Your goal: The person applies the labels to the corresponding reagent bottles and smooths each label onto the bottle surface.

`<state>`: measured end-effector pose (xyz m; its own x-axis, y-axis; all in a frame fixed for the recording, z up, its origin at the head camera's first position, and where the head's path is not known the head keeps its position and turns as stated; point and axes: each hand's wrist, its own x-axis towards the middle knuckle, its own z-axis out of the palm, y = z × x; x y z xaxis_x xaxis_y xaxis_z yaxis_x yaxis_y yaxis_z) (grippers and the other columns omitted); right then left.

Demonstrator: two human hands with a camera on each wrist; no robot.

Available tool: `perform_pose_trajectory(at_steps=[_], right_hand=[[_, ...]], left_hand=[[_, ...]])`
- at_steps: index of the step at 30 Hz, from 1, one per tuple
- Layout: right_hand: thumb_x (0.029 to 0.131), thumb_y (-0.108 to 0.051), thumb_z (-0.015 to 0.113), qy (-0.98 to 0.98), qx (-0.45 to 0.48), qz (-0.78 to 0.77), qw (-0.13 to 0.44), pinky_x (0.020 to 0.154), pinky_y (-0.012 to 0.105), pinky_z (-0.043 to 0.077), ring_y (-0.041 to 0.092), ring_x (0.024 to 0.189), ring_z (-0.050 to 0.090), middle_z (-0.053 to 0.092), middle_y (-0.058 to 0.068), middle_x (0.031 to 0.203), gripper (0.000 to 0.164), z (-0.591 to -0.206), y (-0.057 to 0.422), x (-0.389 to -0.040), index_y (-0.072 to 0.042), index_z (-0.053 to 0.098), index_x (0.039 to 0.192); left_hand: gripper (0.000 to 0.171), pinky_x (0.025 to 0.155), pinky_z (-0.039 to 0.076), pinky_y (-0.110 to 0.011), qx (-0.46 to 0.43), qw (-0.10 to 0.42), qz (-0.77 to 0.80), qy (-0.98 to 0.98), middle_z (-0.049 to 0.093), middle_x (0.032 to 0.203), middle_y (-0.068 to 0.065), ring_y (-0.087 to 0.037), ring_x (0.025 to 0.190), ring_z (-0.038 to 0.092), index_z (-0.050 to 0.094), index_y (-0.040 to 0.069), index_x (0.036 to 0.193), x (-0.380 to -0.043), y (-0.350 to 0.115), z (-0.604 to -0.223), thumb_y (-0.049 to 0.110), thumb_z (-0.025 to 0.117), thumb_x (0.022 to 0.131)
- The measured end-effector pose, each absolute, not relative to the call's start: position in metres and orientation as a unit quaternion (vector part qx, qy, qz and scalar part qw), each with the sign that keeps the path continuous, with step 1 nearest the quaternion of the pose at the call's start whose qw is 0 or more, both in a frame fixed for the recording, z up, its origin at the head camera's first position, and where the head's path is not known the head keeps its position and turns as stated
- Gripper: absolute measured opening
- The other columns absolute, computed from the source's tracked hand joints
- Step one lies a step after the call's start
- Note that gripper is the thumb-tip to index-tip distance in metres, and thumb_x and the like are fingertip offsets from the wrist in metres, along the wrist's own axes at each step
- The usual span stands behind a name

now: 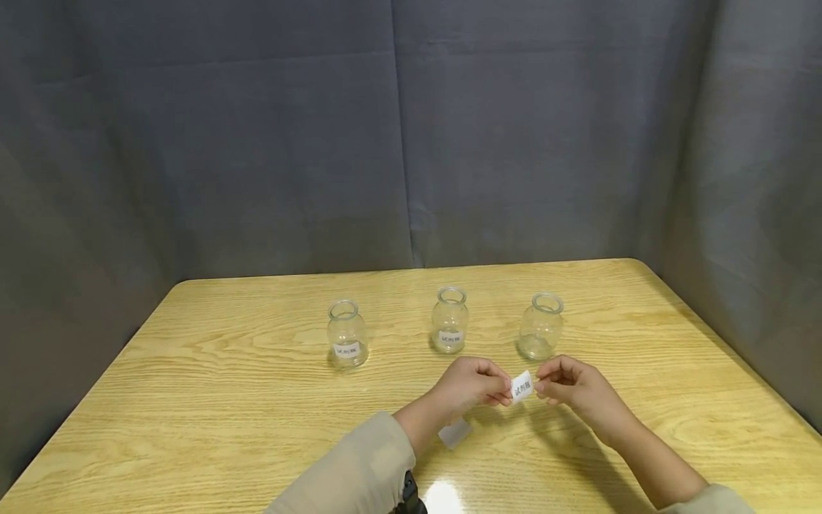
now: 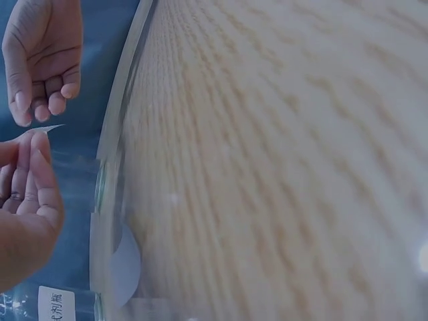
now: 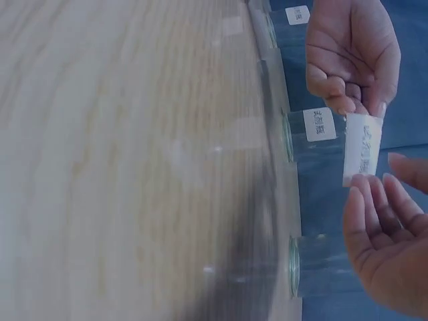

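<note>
My left hand (image 1: pixel 472 389) pinches a small white label (image 1: pixel 521 386) printed with dark characters by its left edge, between thumb and fingertips. At the label's other end is my right hand (image 1: pixel 581 396); its fingers are bent loosely, and in the right wrist view the thumb stands apart from the fingertips. The label is held above the table, tilted. Behind the hands stand three clear glass jars: a left jar (image 1: pixel 347 332) and a middle jar (image 1: pixel 450 315), each bearing a white label, and a right jar (image 1: pixel 541 328) with no label visible.
A piece of white paper (image 1: pixel 454 432) lies on the wooden table (image 1: pixel 225 400) below my left wrist, partly covered by the forearm. Dark grey curtains (image 1: pixel 289 143) stand behind the table and at both sides.
</note>
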<state>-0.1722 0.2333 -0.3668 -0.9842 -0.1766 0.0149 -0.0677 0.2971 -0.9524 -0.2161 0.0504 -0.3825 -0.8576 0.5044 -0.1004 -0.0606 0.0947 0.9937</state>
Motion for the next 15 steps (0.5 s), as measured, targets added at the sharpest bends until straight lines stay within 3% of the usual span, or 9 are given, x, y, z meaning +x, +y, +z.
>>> perform_pose_trajectory(at_steps=[7, 15], right_hand=[[0.079, -0.018, 0.062, 0.795, -0.106, -0.589, 0.098, 0.078, 0.040, 0.043, 0.023, 0.087, 0.053, 0.054, 0.013, 0.095, 0.038, -0.3696, 0.2287, -0.1715, 0.009, 0.046, 0.102], [0.080, -0.016, 0.061, 0.779, -0.129, -0.602, 0.118, 0.080, 0.040, 0.043, 0.024, 0.088, 0.055, 0.056, 0.014, 0.095, 0.037, -0.3732, 0.2271, -0.1716, 0.009, 0.046, 0.102]], left_hand=[[0.010, 0.067, 0.049, -0.029, 0.175, 0.226, 0.653, 0.701, 0.062, 0.072, -0.006, -0.014, 0.066, 0.060, 0.061, -0.003, 0.084, -0.2141, 0.0509, -0.3809, 0.006, 0.057, 0.081], [0.009, 0.065, 0.049, -0.029, 0.183, 0.228, 0.651, 0.701, 0.062, 0.073, -0.004, -0.013, 0.066, 0.060, 0.061, -0.004, 0.082, -0.2133, 0.0549, -0.3812, 0.004, 0.058, 0.080]])
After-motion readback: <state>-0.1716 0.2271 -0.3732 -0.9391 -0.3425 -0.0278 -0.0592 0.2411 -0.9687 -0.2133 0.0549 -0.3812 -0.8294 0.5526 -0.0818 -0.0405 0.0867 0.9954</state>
